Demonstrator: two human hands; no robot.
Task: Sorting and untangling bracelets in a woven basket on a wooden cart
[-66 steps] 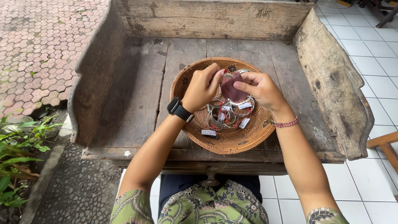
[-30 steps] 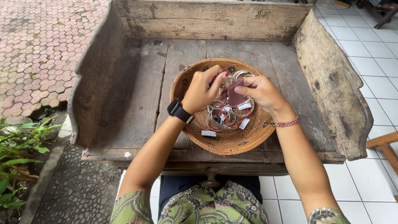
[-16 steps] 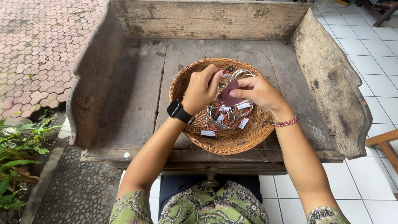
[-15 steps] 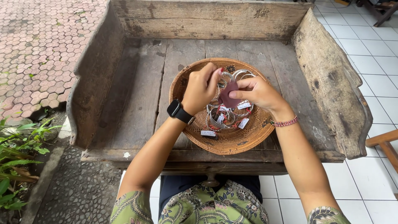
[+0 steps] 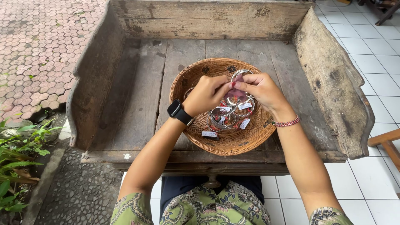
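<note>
A round woven basket (image 5: 233,143) sits on an old wooden bench (image 5: 137,100). Inside it lie several silver bangles (image 5: 223,118) with small white tags. My left hand (image 5: 206,93), with a black watch on its wrist, and my right hand (image 5: 260,89), with a red braided bracelet, meet over the basket's middle. Both pinch a small pink-purple cloth (image 5: 233,93) between their fingertips, just above the bangles. Whatever the cloth wraps is hidden by my fingers.
The bench has high worn sides at the left (image 5: 89,83), right (image 5: 333,79) and back. Red hexagonal paving (image 5: 37,46) lies to the left, green plants (image 5: 18,162) at lower left, white floor tiles (image 5: 375,54) to the right, a wooden chair leg (image 5: 385,139) at the right edge.
Both hands have drawn closer together over the basket, and the pink-purple cloth looks more bunched between the fingertips than before.
</note>
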